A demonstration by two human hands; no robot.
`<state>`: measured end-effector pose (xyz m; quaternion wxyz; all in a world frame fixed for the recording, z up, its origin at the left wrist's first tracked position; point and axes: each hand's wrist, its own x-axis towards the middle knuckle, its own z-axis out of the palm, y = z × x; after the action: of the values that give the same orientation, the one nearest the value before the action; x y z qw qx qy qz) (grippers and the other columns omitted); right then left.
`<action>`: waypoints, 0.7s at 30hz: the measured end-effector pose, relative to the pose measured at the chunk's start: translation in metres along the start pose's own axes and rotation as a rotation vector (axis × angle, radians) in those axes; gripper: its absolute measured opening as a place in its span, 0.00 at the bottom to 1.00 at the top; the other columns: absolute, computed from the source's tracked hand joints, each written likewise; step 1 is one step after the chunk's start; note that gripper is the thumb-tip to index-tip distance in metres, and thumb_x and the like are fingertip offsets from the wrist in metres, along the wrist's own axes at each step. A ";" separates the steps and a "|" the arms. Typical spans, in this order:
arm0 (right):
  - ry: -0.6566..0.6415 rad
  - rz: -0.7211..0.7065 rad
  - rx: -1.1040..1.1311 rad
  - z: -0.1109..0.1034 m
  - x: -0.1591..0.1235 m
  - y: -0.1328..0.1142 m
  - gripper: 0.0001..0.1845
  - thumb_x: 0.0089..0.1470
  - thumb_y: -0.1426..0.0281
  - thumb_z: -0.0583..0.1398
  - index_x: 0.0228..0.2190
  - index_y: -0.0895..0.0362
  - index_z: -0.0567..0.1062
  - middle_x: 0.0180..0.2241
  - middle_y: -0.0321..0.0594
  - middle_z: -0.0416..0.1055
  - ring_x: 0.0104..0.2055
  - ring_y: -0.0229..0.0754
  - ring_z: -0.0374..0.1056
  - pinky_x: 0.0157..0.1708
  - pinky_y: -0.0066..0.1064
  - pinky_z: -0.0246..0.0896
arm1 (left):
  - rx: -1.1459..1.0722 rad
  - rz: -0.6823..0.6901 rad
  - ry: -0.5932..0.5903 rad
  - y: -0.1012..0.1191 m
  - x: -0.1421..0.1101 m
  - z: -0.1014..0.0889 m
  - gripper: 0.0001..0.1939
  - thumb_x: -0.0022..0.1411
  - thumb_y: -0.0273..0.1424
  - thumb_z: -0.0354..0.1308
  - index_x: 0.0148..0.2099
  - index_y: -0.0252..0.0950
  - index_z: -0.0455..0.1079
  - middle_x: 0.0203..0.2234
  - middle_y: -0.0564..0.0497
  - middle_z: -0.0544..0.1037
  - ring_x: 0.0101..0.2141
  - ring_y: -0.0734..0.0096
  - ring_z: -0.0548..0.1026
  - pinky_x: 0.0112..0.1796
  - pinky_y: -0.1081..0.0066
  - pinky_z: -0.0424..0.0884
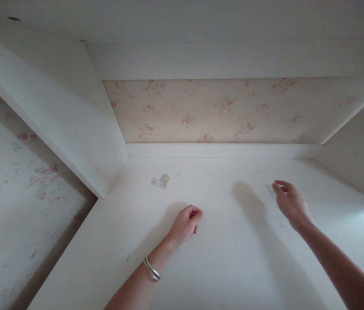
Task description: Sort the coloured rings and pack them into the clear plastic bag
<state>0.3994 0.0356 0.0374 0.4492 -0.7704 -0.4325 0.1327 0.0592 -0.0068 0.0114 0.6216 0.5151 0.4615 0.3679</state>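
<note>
My left hand [186, 221] is closed in a pinch, just above the white desktop near its middle. Whatever its fingertips hold, if anything, is too small to make out. Off to the right, my right hand [290, 202] pinches a thin, see-through plastic piece [269, 189] that shows faintly at the fingertips. A small cluster of thin coloured rings [164, 181] lies on the desktop, beyond my left hand and to its left. One yellow ring [178, 174] rests apart, right of that cluster.
The white desktop [220, 258] is bounded by a left side panel [72, 120], a right panel [356, 159] and a low back strip [220, 150]. A white shelf [201, 21] overhangs it. Floral wallpaper [188, 107] shows behind. Small dark marks dot the surface.
</note>
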 end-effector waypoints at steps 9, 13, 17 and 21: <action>-0.742 -0.062 0.527 0.114 -0.168 -0.089 0.22 0.54 0.51 0.53 0.37 0.55 0.74 0.21 0.33 0.65 0.23 0.36 0.59 0.24 0.27 0.54 | 0.074 0.031 0.049 0.003 0.003 -0.002 0.15 0.59 0.43 0.52 0.32 0.35 0.65 0.17 0.58 0.61 0.18 0.79 0.59 0.21 0.76 0.54; -0.657 -0.153 0.522 0.128 -0.182 -0.087 0.20 0.57 0.54 0.51 0.37 0.55 0.72 0.31 0.38 0.71 0.34 0.39 0.65 0.36 0.29 0.60 | 0.123 0.067 0.075 -0.002 0.007 -0.004 0.13 0.59 0.39 0.52 0.32 0.34 0.65 0.18 0.57 0.64 0.21 0.77 0.61 0.24 0.76 0.57; -0.696 -0.132 0.530 0.125 -0.177 -0.077 0.21 0.56 0.53 0.52 0.38 0.56 0.73 0.32 0.40 0.72 0.35 0.41 0.66 0.36 0.30 0.60 | 0.174 0.092 0.035 -0.004 0.006 -0.003 0.14 0.60 0.40 0.51 0.32 0.34 0.66 0.18 0.57 0.65 0.21 0.77 0.62 0.25 0.75 0.58; -0.700 -0.099 0.536 0.125 -0.175 -0.072 0.23 0.53 0.50 0.53 0.37 0.56 0.73 0.30 0.40 0.72 0.33 0.41 0.66 0.31 0.29 0.60 | 0.164 0.078 0.015 -0.005 0.005 -0.002 0.14 0.61 0.41 0.50 0.32 0.34 0.65 0.17 0.57 0.64 0.19 0.77 0.62 0.22 0.76 0.57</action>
<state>0.1825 -0.0136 -0.0070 0.4655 -0.5136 -0.5454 0.4712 0.0584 -0.0028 0.0056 0.5589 0.5793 0.4742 0.3566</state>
